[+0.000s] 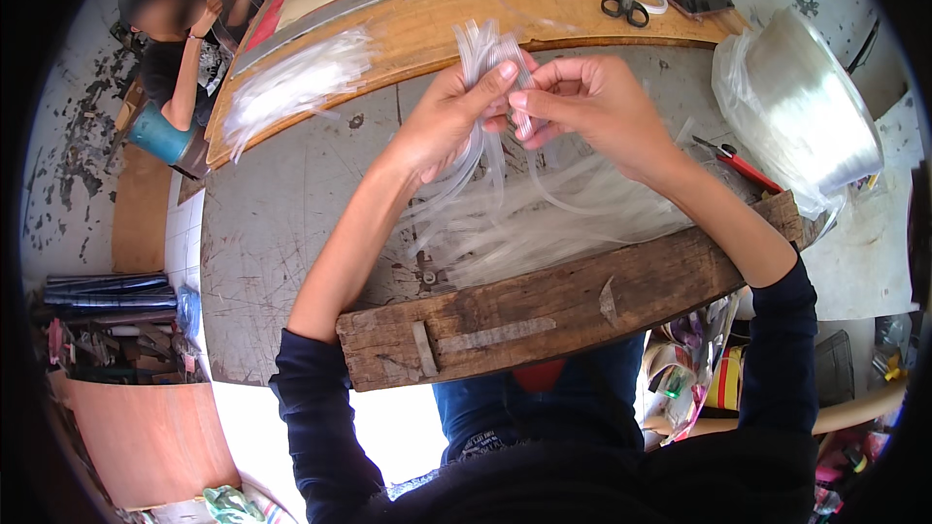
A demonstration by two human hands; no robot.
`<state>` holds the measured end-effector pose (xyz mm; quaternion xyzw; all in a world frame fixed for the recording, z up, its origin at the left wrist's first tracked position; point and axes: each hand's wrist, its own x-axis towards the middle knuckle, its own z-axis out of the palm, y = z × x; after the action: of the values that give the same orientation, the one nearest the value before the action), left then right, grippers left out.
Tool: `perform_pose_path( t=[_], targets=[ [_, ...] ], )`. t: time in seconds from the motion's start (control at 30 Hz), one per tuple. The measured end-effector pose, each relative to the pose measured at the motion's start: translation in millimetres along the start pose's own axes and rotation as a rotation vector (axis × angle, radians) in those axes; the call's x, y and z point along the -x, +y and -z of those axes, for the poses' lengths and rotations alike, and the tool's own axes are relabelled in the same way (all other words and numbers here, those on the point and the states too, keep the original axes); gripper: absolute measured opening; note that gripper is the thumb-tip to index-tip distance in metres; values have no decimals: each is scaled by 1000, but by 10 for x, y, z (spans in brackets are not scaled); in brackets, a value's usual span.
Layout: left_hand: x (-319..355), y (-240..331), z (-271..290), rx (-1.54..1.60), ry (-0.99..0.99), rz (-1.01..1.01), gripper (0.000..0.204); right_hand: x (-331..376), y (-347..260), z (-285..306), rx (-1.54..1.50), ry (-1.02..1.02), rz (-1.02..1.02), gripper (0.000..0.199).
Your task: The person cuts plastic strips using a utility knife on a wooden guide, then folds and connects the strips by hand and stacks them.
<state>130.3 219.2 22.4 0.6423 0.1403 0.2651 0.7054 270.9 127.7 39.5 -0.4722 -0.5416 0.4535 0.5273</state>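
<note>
Head camera: the left hand (449,114) is closed around a bunch (476,50) of clear strips, with its thumb pressed across the front. The right hand (610,102) is just beside it, thumb and fingers pinched together on the right side of the same bunch. The bunch is up above the middle of the gray table (282,233), and a few strips hang down from it in loops. Under the hands, loose strips (544,218) lie flat, close to a thick wood beam (553,306) along the table's near edge. By the right edge sits a big roll (825,97) of clear strip, and near it is a red tool (748,171). A brown board (417,34) runs along the table's far edge. On the board's left end is a pile (303,78) of strips; near its right end are black scissors (626,8), a white ring (654,2) and a phone (699,2). Past the far left corner is another person (180,73).
</note>
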Motion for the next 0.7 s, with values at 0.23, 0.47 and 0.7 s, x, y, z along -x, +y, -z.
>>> perform_pose_path(
  t=[0.23,0.47,0.7],
  targets=[
    [-13,-23,-12,-59,-4,-51,23,-25,135,0,49,58,49,21],
    [56,521,922,521,71,-536,17,29,-17,25,381,-40,116,22],
    [244,895,1053,717,381,-606,21,193,49,-56,889,-674,102,12]
  ],
)
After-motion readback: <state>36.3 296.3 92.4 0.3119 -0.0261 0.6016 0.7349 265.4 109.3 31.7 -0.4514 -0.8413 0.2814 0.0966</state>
